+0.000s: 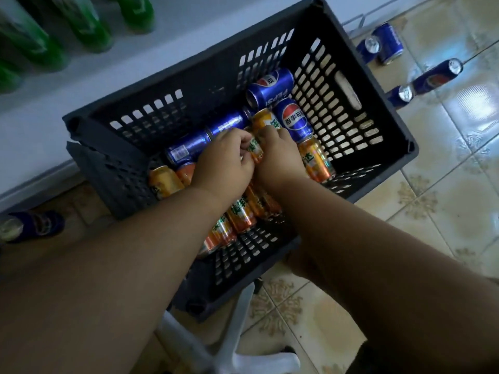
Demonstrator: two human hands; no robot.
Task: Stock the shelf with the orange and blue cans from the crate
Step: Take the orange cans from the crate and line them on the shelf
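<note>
Reaching down into the crate (378, 85), both forearms were extended; the left hand (224, 160) had its fingers curled round an orange can (255, 149), while the right hand (278, 155) gripped a second orange can (266, 120) among blue cans (293, 121).

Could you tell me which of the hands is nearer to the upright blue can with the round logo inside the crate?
Right. The right hand lies just below-left of that blue can; the left hand sits farther left.

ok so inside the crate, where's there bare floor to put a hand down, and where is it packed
Bare crate floor lies along the handle-side wall, right of the upright-label blue can, and in the near corner below the orange cans. The middle is crowded: both hands, left hand and right hand, sit among touching cans.
</note>
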